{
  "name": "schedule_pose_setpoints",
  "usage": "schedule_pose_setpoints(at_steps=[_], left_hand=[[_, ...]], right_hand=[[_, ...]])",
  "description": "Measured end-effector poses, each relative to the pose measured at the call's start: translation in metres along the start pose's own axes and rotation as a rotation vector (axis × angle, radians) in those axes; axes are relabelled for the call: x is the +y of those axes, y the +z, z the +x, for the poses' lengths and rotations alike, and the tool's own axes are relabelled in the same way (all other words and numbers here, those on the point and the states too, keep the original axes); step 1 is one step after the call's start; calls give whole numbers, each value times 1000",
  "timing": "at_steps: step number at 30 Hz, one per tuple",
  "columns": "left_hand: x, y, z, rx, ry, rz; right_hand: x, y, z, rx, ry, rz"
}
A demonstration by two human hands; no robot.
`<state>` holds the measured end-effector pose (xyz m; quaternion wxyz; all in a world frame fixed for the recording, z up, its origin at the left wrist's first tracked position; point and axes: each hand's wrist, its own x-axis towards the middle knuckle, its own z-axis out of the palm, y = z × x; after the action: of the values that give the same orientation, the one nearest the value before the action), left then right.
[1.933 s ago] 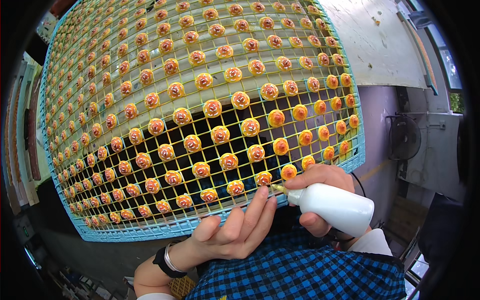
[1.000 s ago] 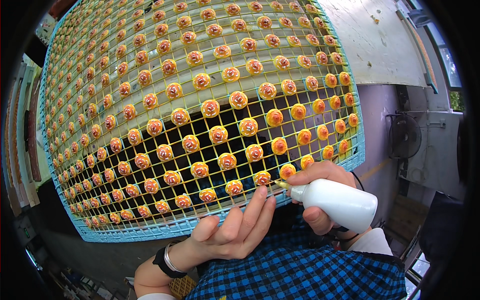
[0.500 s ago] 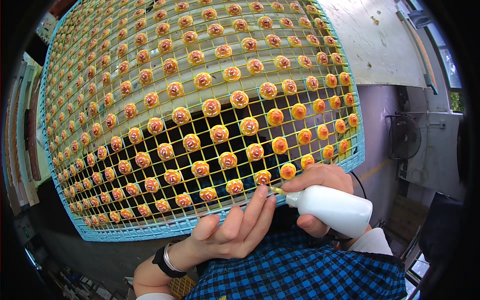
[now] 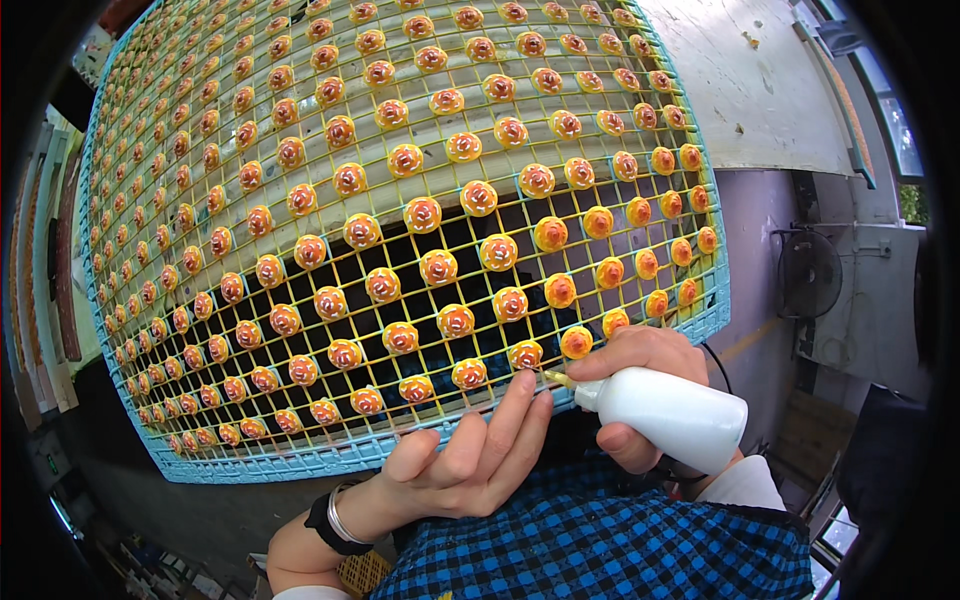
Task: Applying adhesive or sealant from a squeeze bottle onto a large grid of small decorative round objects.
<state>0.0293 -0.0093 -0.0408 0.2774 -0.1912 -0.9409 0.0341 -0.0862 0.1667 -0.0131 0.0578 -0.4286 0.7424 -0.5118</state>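
The person wears a blue and black checked apron (image 4: 600,535), maybe so drips stay off the clothes. A black band (image 4: 328,525) and a silver bracelet (image 4: 343,518) go around the left wrist.

The left hand (image 4: 465,470) grips nothing that I can see. Its fingers are loose and a bit bent, with the tips up by the front edge. One fingertip is right by the bottle's tip, perhaps to help keep it steady. I can't tell if they touch.

The right hand (image 4: 655,350) is wrapped around a white squeeze bottle (image 4: 670,415). The bottle lies on its side, so its thin nozzle (image 4: 558,378) points left, just beside a small flower-like dome (image 4: 525,354). That grip looks good for gentle squeezing.

The domes sit in rows on a yellow wire grid with a blue rim (image 4: 250,470). The rows likely make each dome easy to reach. Most have little white marks on orange and yellow. Some at the near right, like this plain orange dome (image 4: 560,291), have none.

Farther off are a pale desk (image 4: 770,100) and a dark fan (image 4: 810,272).
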Motion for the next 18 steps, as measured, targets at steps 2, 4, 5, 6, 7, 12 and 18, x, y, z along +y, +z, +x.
schedule_pose_setpoints(at_steps=[2,4,5,6,7,12,18], left_hand=[[0,0,0,0,-2,-3],[0,-1,0,-1,-2,-6],[1,0,0,1,-5,-6],[1,0,0,2,-6,-6],[1,0,0,4,-8,-6],[1,0,0,-4,-2,-2],[1,0,0,-5,-7,-1]], right_hand=[[-1,-1,1,-2,13,7],[-4,-4,1,-7,26,8],[-5,-4,0,-3,54,12],[-7,-4,-2,2,82,17],[-8,-4,-3,7,110,21],[-6,-3,-1,3,76,-11],[-8,-1,-3,31,125,14]])
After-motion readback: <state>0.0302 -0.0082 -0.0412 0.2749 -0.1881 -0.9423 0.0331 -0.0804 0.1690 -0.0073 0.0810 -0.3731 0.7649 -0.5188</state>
